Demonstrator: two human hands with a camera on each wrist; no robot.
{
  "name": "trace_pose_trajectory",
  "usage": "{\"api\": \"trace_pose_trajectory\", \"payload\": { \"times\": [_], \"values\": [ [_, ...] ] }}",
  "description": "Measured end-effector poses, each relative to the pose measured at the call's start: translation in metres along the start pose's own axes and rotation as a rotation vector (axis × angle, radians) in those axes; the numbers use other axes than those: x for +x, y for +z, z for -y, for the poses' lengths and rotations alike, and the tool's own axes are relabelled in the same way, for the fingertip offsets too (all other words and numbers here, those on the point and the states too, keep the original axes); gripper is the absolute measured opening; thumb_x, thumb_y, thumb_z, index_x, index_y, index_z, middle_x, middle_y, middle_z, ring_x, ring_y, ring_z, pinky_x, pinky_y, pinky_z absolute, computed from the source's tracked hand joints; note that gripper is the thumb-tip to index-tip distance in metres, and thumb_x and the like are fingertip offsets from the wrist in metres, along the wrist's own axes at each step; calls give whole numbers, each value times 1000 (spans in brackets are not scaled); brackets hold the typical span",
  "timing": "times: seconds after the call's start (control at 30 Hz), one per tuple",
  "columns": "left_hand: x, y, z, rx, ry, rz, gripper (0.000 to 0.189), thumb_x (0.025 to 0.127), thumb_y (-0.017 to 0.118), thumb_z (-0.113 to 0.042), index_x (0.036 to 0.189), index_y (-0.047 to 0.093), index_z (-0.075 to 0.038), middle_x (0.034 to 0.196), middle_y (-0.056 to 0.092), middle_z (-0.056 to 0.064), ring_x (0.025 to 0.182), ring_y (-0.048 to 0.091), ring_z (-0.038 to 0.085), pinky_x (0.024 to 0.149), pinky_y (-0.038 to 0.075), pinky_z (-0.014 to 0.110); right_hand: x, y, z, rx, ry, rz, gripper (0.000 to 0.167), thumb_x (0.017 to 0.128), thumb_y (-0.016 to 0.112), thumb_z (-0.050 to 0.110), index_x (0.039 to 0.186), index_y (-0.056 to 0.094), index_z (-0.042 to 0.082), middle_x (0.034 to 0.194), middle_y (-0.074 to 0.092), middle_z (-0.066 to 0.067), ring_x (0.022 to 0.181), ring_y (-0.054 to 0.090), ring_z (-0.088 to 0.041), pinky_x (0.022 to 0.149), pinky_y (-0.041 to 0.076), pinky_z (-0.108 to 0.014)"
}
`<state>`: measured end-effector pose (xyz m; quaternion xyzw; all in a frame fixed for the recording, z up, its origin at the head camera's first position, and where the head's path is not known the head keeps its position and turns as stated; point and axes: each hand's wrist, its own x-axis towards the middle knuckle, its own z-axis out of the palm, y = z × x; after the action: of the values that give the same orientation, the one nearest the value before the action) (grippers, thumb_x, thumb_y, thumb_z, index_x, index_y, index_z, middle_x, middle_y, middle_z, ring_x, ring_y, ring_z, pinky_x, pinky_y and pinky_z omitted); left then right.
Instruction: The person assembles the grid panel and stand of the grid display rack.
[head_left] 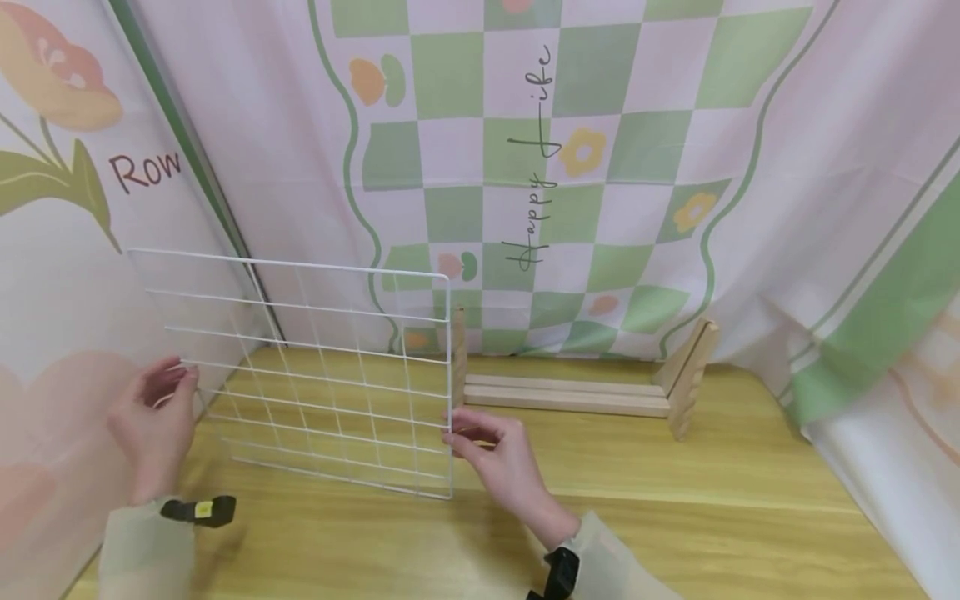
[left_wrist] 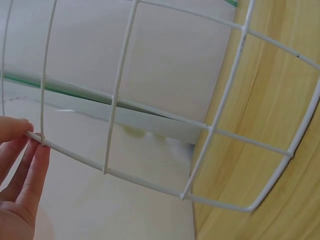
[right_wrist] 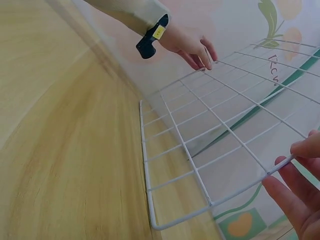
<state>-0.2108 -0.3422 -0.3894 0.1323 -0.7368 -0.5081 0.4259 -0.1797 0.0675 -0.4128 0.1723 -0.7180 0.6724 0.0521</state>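
Observation:
A white wire grid panel (head_left: pixel 337 360) stands upright, its lower edge close over the wooden table. My left hand (head_left: pixel 156 421) pinches the panel's left side edge between thumb and fingers. On the opposite side edge, my right hand (head_left: pixel 498 458) pinches the outer wire a little below mid-height. In the left wrist view, the left fingertips (left_wrist: pixel 37 150) meet the outer wire beside a crossbar. The right wrist view has both hands on opposite edges of the grid (right_wrist: pixel 215 120), with the right thumb and fingers (right_wrist: pixel 287 195) around the near wire.
Behind and right of the panel, a wooden stand (head_left: pixel 562 393) with two notched uprights sits on the table (head_left: pixel 675 517); its left upright (head_left: pixel 460 354) is close to the panel's right edge. Printed curtains (head_left: pixel 540 167) hang along the back and both sides.

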Motion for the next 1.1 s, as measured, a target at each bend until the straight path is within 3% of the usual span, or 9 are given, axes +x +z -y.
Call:
{"api": "trace_pose_trajectory", "payload": {
  "times": [0.13, 0.23, 0.4, 0.63, 0.73, 0.93, 1.1],
  "values": [
    [-1, -1, 0, 1, -19, -21, 29, 93, 75, -8, 121, 71, -1, 96, 70, -15, 86, 65, 0, 78, 52, 8, -1, 0, 0, -12, -15, 5, 23, 89, 76, -2, 111, 76, 3, 102, 75, -12, 92, 72, -30, 78, 62, -32],
    [-5, 0, -3, -4, -1, -65, 34, 92, 75, -6, 126, 70, -6, 110, 71, -5, 95, 63, 4, 88, 52, 14, 0, 1, 0, -27, -18, 5, 22, 89, 76, -1, 111, 76, 5, 102, 75, -10, 92, 72, -28, 78, 62, -32],
    [-11, 2, -15, -12, 123, -165, 48, 87, 69, 3, 132, 67, -12, 128, 66, 3, 110, 58, 11, 102, 48, 23, 0, 1, 0, -48, -25, 7, 21, 90, 77, 0, 109, 77, 7, 101, 76, -7, 92, 72, -26, 79, 62, -32],
    [-19, 3, -34, 33, 275, -207, 47, 83, 75, 1, 127, 72, -13, 123, 67, -3, 106, 56, 5, 98, 44, 19, 0, 0, 0, -39, -17, -8, 22, 89, 77, 0, 109, 77, 6, 100, 75, -9, 91, 72, -28, 78, 62, -31],
    [-23, 5, -46, -1, 299, -164, 47, 83, 80, -1, 128, 72, -14, 123, 69, -2, 106, 60, 7, 99, 45, 21, 0, 0, 0, -29, -5, -14, 22, 88, 77, -1, 110, 76, 5, 100, 75, -10, 90, 72, -28, 78, 62, -32],
    [-31, 14, -68, -18, 299, 12, 54, 83, 84, 0, 132, 68, -12, 119, 71, 10, 102, 64, 7, 96, 50, 21, 1, 0, -1, 1, 14, -16, 24, 88, 77, -2, 112, 76, 4, 100, 74, -13, 90, 71, -35, 78, 63, -38],
    [-32, 23, -79, -10, 259, 125, 48, 86, 84, -6, 132, 68, -9, 114, 71, 7, 95, 65, 4, 89, 53, 16, 2, 1, -2, 2, 8, -13, 25, 88, 77, -3, 112, 76, 4, 100, 73, -12, 90, 71, -36, 79, 63, -41]
  ]
}}
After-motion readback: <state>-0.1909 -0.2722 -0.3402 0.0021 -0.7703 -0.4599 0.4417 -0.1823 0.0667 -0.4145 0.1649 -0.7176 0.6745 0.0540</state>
